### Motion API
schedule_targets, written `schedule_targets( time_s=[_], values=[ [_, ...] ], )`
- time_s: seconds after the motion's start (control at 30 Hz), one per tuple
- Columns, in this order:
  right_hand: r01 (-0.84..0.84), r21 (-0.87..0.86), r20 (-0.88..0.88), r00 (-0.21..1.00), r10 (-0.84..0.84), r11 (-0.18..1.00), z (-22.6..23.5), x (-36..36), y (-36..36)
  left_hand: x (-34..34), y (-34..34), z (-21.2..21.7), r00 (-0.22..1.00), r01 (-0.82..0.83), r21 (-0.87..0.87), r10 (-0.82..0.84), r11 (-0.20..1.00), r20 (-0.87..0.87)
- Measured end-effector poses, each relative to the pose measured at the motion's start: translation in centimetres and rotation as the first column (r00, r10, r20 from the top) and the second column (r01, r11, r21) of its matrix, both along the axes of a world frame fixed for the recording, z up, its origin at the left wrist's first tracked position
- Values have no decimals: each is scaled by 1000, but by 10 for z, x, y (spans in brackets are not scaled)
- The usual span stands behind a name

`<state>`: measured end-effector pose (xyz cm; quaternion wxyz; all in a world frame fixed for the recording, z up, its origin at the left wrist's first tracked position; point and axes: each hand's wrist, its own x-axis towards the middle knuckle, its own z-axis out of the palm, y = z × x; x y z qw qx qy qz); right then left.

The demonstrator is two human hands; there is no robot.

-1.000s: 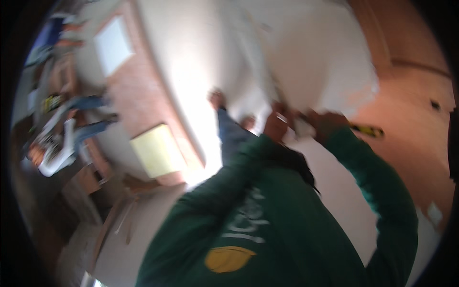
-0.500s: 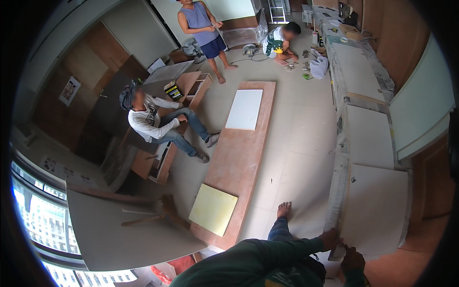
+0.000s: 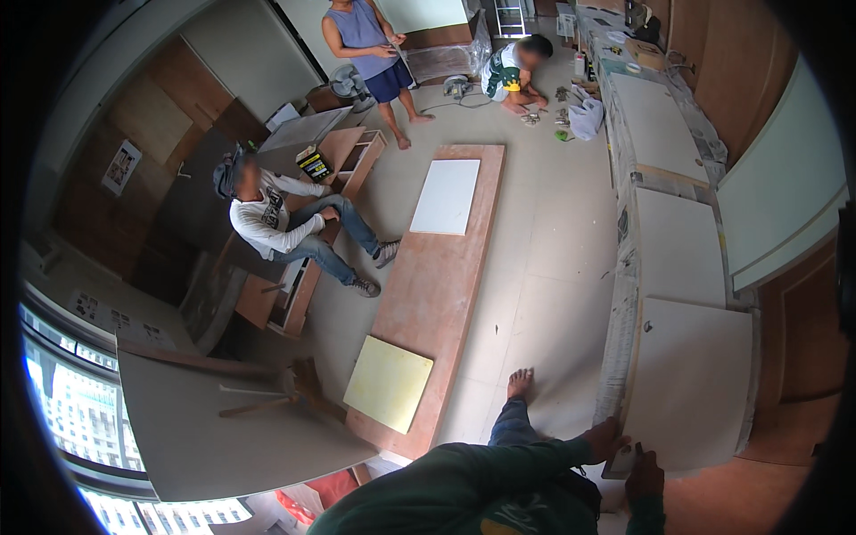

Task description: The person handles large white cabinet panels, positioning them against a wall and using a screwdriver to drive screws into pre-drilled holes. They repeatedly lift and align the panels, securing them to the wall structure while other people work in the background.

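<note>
At the lower right, a white panel point(image 3: 694, 379) lies flat on the long bench, with a small dark round spot near its left edge. My left hand point(image 3: 606, 439) rests at the panel's near left corner, its fingers bent around the edge. Just right of it, my right hand point(image 3: 646, 476) is closed on a small dark tool point(image 3: 638, 448) that points up at the same corner. The tool's kind is too small to make out. Both dark green sleeves come up from the lower edge.
More white panels point(image 3: 679, 245) line the wrapped bench on the right. A long brown board point(image 3: 437, 299) on the floor bears a white and a yellow panel point(image 3: 390, 383). One person point(image 3: 276, 214) sits at left; another point(image 3: 370, 53) stands behind; a third point(image 3: 513, 76) crouches by tools.
The whole view has shifted slightly, so everything sits a little further left and up. My hands stay at the same panel corner, and the dark tool shows more clearly.
</note>
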<state>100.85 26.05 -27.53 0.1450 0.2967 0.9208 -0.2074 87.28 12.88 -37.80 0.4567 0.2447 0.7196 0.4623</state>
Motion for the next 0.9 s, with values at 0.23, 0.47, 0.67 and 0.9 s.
schedule_targets(
  time_s=[0.23, 0.47, 0.67, 0.9],
  values=[
    [114, -130, -91, 988, -126, 985, -7, 6, -4, 2, 5, -29, 997, 74, -84, -75, 994, -11],
    [136, -60, -1, 991, -136, 989, -1, -1, 1, -36, 19, 2, 939, 318, -65, -305, 946, 161],
    [141, -53, -38, 989, -143, 989, -5, -2, -5, -35, 8, 30, 956, 209, -81, -187, 975, 225],
    [107, -69, -90, 990, -113, 992, -9, 2, -2, -36, 9, 25, 939, 233, -51, -211, 971, 271]
  ],
)
